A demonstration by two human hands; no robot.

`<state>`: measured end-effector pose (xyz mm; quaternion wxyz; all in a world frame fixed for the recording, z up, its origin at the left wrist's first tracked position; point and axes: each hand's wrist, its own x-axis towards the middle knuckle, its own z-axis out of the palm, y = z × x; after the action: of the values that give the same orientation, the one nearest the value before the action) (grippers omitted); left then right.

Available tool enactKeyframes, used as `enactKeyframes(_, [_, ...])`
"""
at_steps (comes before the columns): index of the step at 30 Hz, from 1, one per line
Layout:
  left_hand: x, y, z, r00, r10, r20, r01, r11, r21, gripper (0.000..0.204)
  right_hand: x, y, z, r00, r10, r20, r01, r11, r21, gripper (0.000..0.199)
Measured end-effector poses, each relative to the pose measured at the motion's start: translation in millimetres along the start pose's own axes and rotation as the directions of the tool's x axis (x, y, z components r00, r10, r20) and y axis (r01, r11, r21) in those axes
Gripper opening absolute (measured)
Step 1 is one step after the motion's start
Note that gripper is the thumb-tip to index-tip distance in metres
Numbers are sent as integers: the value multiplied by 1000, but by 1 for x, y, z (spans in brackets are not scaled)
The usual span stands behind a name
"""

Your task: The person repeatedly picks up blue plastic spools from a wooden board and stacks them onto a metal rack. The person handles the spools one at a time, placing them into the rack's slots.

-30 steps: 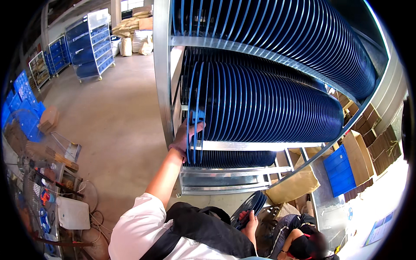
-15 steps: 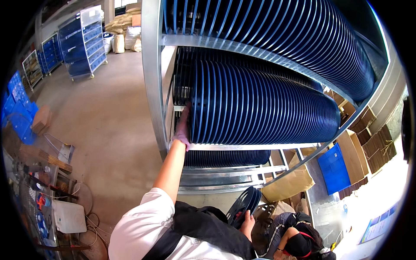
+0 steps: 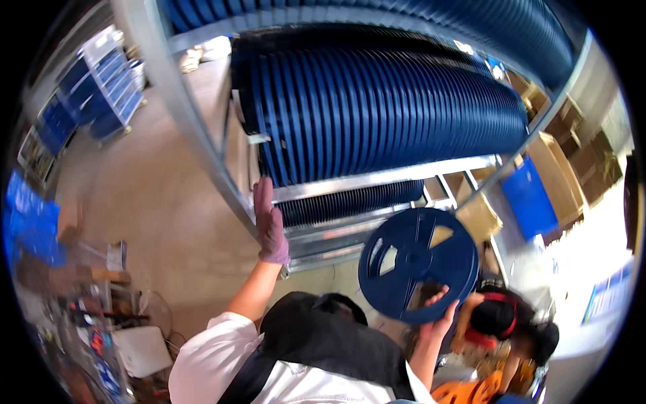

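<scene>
- Our purple-gloved left hand (image 3: 271, 225), open, below the left end of a left-to-right dark-blue plastic disc row (image 3: 390, 111).
- Our right hand (image 3: 441, 322), gripping a round dark-blue plastic reel (image 3: 418, 261).

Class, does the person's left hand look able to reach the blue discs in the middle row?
Probably yes: the left hand seems empty beside the blue discs, with nothing visible in between.

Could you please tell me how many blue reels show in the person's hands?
1: the blue reel in the right hand; others may be hidden behind it.
</scene>
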<state>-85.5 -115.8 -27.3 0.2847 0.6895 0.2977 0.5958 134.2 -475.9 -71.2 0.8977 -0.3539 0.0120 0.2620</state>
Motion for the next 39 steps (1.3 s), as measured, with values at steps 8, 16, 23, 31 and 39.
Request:
enactKeyframes(8, [-75, 16, 14, 920, -225, 321, 282, 948, -145, 71, 8, -3, -21, 983, -64, 169, -26, 874, 484, 56])
enactKeyframes(16, [-70, 49, 33, 886, -195, 420, 272, 954, -129, 72, -2, 9, -32, 973, -94, 210, -69, 753, 654, 54])
enactKeyframes(23, [-76, 71, 45, 806, -247, 538, 383, 910, -156, 62, -12, 1, -49, 967, -125, 222, -76, 690, 720, 53])
enactKeyframes(31, [-77, 64, 49, 773, -178, 609, 338, 928, -158, 56, -21, 0, -53, 963, -171, 207, -20, 725, 689, 50])
enactKeyframes(39, [-68, 91, 90, 726, 30, 687, 243, 924, -296, 53, -22, -5, -49, 962, -156, 225, -33, 750, 661, 55])
